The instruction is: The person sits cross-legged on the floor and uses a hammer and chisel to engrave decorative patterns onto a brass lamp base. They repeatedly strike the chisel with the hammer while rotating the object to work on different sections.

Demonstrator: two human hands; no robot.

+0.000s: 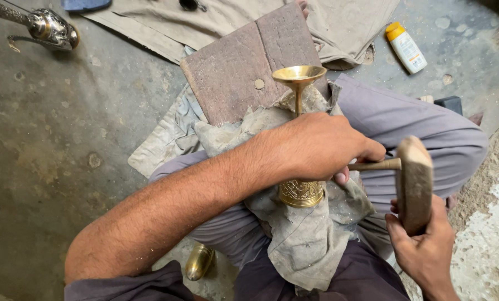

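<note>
The left hand [322,147] grips a punch [379,164] lying level across the upright brass goblet [299,139]. Just right of the punch's butt, the right hand [425,248] clasps a wooden mallet [415,181].

Floor-level metal craft workshop: bare concrete floor [65,139], brass vessel [299,134], wooden block [244,67], dusty rags [305,234].

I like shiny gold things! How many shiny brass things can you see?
3: a brass goblet-shaped piece on the lap under the left hand, a brass piece on the floor under the left arm, and an ornate metal piece top left. Others may be hidden.
</note>
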